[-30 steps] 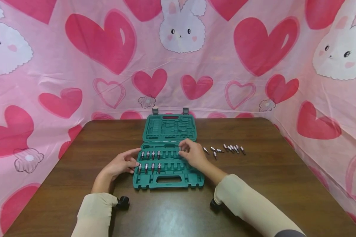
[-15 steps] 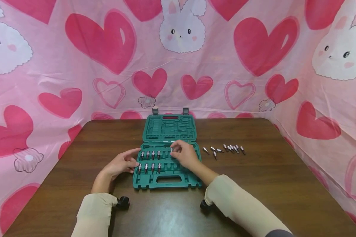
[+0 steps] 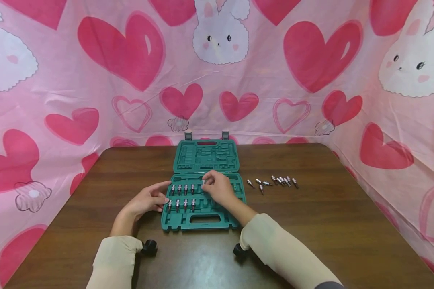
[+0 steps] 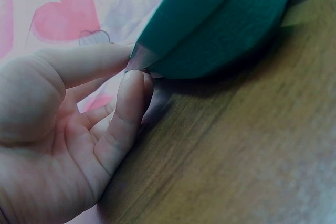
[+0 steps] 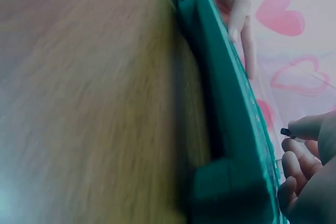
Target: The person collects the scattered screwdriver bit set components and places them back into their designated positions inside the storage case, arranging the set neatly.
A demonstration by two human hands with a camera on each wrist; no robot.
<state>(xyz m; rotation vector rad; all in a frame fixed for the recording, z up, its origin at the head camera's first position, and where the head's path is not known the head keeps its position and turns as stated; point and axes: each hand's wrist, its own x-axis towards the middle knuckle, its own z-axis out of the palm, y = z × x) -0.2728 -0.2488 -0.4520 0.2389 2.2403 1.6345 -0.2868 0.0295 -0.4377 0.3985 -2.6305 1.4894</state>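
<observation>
A green plastic tool case [image 3: 175, 220] lies opened flat on the table, its moulded slots facing up. Several silver bit sockets [image 3: 179, 189] stand in the left part of its upper row, and several more bit sockets [image 3: 185, 205] in the lower row. My left hand [image 3: 144, 201] holds the case's left edge between thumb and fingers, as the left wrist view shows up close. Between thumb and fingertips my right hand [image 3: 220, 189] pinches one bit socket [image 5: 285, 131], dark tip poking out, just right of the upper row's filled slots.
Loose bit sockets [image 3: 282, 181] lie scattered on the brown table [image 3: 304, 224] to the right of the case. The case lid [image 3: 206, 155] leans back behind, with two latches at its far edge. A pink heart-print cloth [image 3: 209, 108] surrounds the table's back and sides.
My right hand has moved left over the case with the bit socket, from the right end of the upper row to beside the filled slots. My left hand stays at the case's edge.
</observation>
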